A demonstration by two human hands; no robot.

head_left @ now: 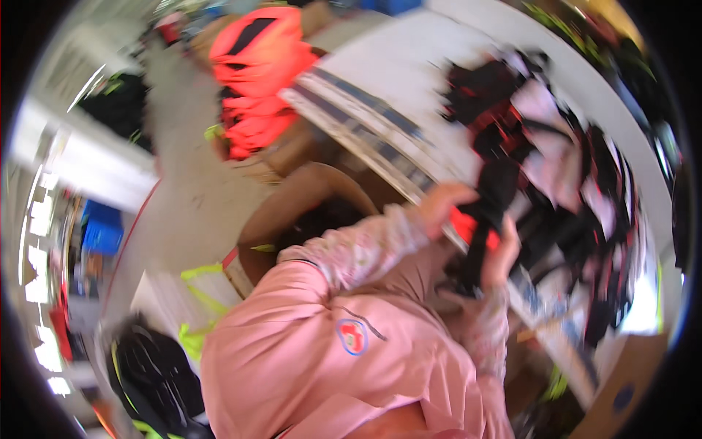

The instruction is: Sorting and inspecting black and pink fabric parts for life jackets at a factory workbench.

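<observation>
My left hand (444, 205) and my right hand (502, 252) are close together at the near edge of a white table (395, 55). Between them hangs a black and orange-red fabric piece (475, 227), gripped at one side by each hand. Motion blur smears the fingertips, and the piece's exact kind does not show. Right beyond my hands, a loose heap of black, red and white fabric pieces (541, 161) spreads over the tabletop. Both forearms wear patterned sleeves.
Bright orange garments (259, 73) are piled on a cardboard box beyond the table's left end. A brown rounded bin (256, 227) stands by the table's side. Black bundled fabric (157, 373) sits at lower left, a cardboard box (621, 388) at lower right.
</observation>
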